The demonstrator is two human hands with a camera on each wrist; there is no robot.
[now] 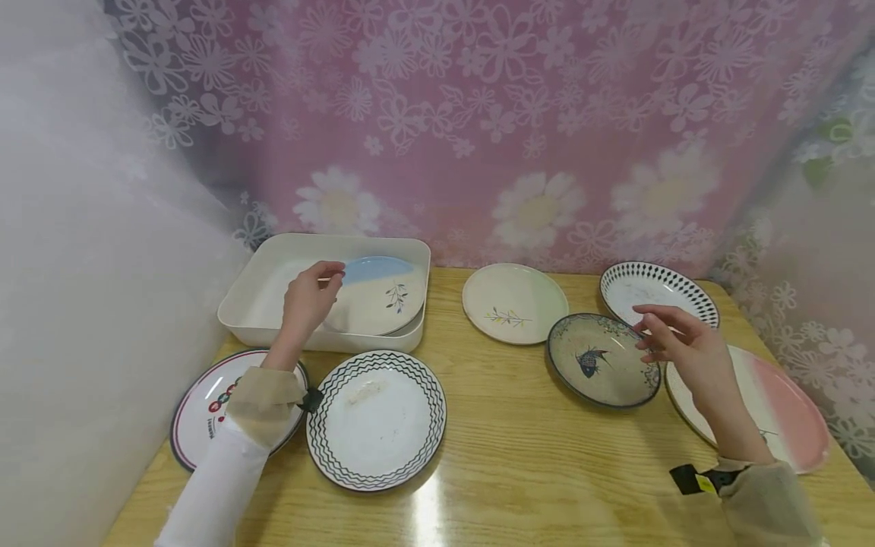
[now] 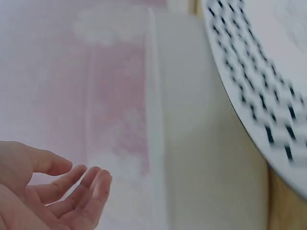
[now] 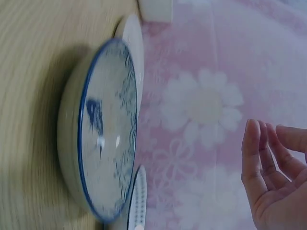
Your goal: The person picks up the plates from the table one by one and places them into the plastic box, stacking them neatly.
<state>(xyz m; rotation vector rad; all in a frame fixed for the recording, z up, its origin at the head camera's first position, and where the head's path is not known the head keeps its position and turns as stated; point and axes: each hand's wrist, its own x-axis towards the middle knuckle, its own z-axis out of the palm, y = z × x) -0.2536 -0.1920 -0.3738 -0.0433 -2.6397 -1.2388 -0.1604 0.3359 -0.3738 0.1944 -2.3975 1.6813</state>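
My left hand [image 1: 316, 289] hovers over the cream tray [image 1: 273, 254], its relaxed fingers just beside the raised edge of a blue-and-cream plate [image 1: 383, 300] that leans inside the tray. In the left wrist view the left hand [image 2: 57, 194] holds nothing. My right hand [image 1: 666, 338] hangs with loose fingers over the right rim of a dark fish-pattern plate [image 1: 595, 361]. The right wrist view shows that hand [image 3: 273, 177] empty, apart from the fish plate [image 3: 103, 139].
On the wooden table [image 1: 519, 456] lie a wavy-rimmed white plate [image 1: 376, 418], a red-rimmed plate [image 1: 201, 406] under my left sleeve, a cream sprig plate [image 1: 514, 302], a dotted-rim bowl [image 1: 656, 287] and a pink plate [image 1: 786, 414]. A floral curtain [image 1: 478, 114] hangs behind.
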